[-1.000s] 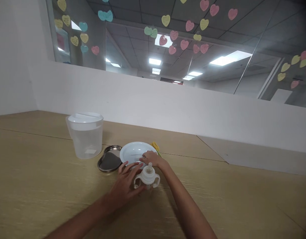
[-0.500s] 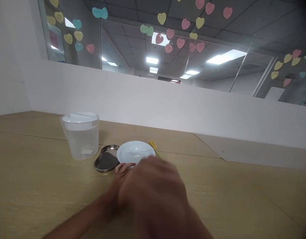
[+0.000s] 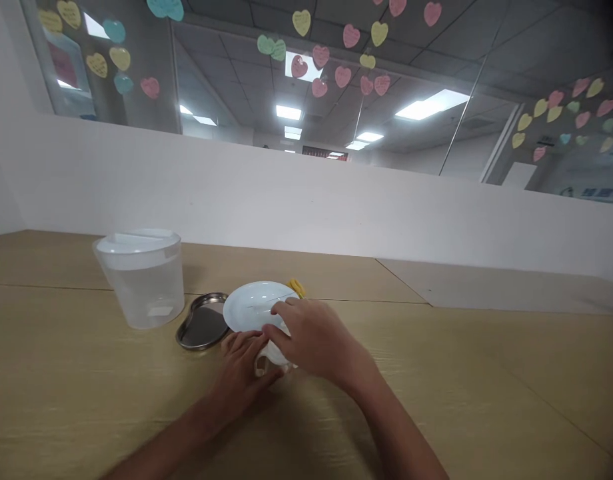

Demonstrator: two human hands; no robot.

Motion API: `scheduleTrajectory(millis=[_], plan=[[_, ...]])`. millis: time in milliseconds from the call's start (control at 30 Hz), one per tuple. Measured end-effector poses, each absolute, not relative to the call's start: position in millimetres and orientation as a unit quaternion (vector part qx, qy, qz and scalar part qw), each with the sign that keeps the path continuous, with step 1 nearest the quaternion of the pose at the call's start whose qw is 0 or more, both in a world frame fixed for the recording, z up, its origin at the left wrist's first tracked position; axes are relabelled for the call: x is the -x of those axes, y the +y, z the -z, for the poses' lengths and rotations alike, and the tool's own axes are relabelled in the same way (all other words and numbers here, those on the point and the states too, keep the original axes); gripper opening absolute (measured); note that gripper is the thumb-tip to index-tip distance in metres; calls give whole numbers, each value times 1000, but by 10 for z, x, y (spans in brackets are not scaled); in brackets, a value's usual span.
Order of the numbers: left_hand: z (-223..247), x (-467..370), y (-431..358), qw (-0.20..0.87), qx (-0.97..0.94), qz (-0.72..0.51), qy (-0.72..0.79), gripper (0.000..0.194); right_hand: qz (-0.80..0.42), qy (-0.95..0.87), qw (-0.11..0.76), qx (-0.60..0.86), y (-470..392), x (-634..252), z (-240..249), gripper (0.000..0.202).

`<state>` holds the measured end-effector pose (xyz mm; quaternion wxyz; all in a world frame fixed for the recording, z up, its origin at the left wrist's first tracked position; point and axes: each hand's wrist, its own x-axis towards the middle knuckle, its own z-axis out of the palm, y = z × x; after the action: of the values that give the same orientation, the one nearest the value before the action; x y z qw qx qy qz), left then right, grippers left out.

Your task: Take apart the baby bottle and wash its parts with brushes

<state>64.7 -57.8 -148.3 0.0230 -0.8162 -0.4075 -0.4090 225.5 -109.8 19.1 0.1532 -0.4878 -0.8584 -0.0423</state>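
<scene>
My left hand (image 3: 246, 363) is closed round the side of a small white object with a clear, glassy edge (image 3: 275, 353). Its kind cannot be made out, since fingers cover much of it. Just above that object, my right hand (image 3: 314, 337) has its thumb and forefinger apart, and its fingertips reach over the near right rim of a shallow white dish (image 3: 251, 303). I see nothing in the right hand, though its far fingers are hidden. Left of the dish lies a kidney-shaped metal tray (image 3: 204, 327).
A translucent plastic bucket (image 3: 149, 287) with a white lid stands at the left on the wooden table (image 3: 461, 400). Behind the dish, a yellow item (image 3: 297, 288) partly shows. A white wall (image 3: 266, 190) rises along the table's back, with windows bearing heart-shaped notes.
My right hand, blurred over the left one before, has drawn up and to the right, uncovering the white object. The view has turned slightly, so the bucket and tray sit farther left.
</scene>
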Motion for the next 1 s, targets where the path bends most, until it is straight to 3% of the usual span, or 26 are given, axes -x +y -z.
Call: scheduleTrajectory(millis=[167, 267, 800, 1000], plan=[[1388, -645, -627, 32, 821, 388, -418, 49, -13, -872, 46, 487, -735, -2264, 65, 36], [1335, -644, -629, 7, 831, 367, -418, 48, -28, -887, 43, 458, -690, -2250, 73, 30], [1198, -638, -559, -55, 864, 316, -388, 45, -131, -929, 7, 345, -522, -2433, 21, 39], [1199, -640, -599, -36, 858, 308, -409, 47, -158, -893, 112, 406, -580, -2460, -28, 30]])
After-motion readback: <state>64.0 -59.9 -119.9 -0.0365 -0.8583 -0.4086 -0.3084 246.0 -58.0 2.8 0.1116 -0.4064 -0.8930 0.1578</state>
